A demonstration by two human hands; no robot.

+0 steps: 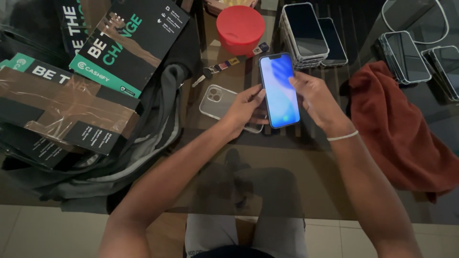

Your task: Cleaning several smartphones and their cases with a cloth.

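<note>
A smartphone [278, 88] with a lit blue screen is held upright over a glass table. My left hand [245, 109] grips its left edge from below. My right hand [318, 102] holds its right side, with the fingertips on the screen's upper right. A thin white band circles my right wrist. A clear phone case [219, 101] lies on the table just left of my left hand, partly under it.
A stack of phones [304, 34] and a red tub [240, 28] stand behind. More phones [406, 56] lie at the far right. A rust-red cloth [399, 129] is on the right. Dark printed parcels [67, 107] rest on a grey bag [158, 124] on the left. A key on a strap [210, 71] lies near the case.
</note>
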